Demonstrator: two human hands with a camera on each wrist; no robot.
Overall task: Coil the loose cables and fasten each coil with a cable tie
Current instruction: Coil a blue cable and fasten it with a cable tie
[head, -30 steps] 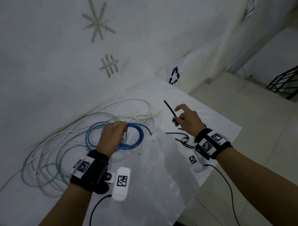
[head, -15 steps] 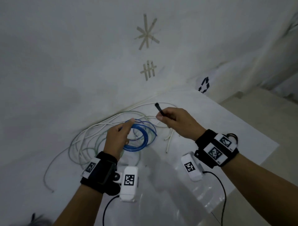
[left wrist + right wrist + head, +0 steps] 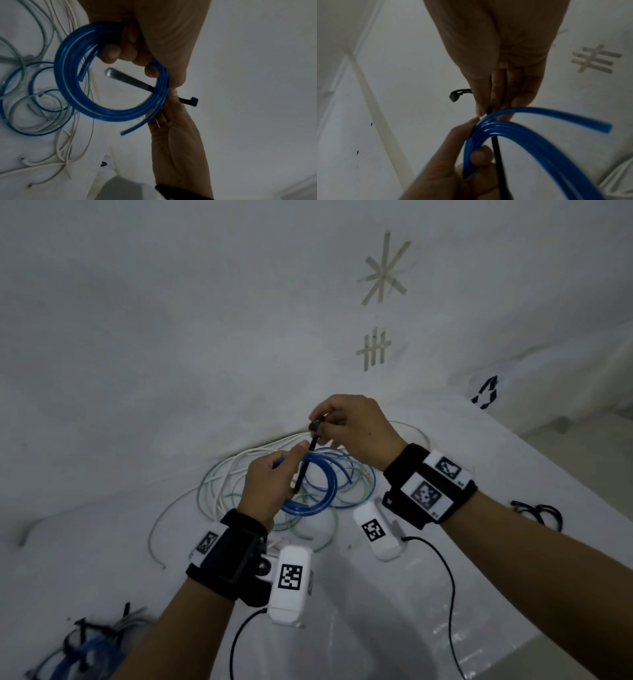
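Head view: left hand (image 3: 270,484) at frame centre grips the blue coil (image 3: 322,491) above the table (image 3: 513,474); right hand (image 3: 356,429) just above it pinches the black cable tie (image 3: 305,470) near its head.
Tie position: strap runs down through the coil's opening, not yet looped back into its head.
Risk, coil: the turns may spring apart if the left fingers (image 3: 111,54) ease off, since the tubing looks stiff and one free end (image 3: 130,129) already sticks out at lower centre.
Risk, tie: the strap could slide out of the ring, as only the right hand's pinch holds it.
Risk, closure: the tail may miss a turn and leave it outside the loop.
Left wrist view only: the tie's rounded tip (image 3: 109,72) inside the ring, and loose white and blue cables (image 3: 34,108) lying at left.
Right wrist view only: the tie's head (image 3: 455,95) poking out left of the pinching fingers (image 3: 496,88).
Head view only: a finished bundle (image 3: 78,652) at lower left, spare ties (image 3: 537,511) at right edge.
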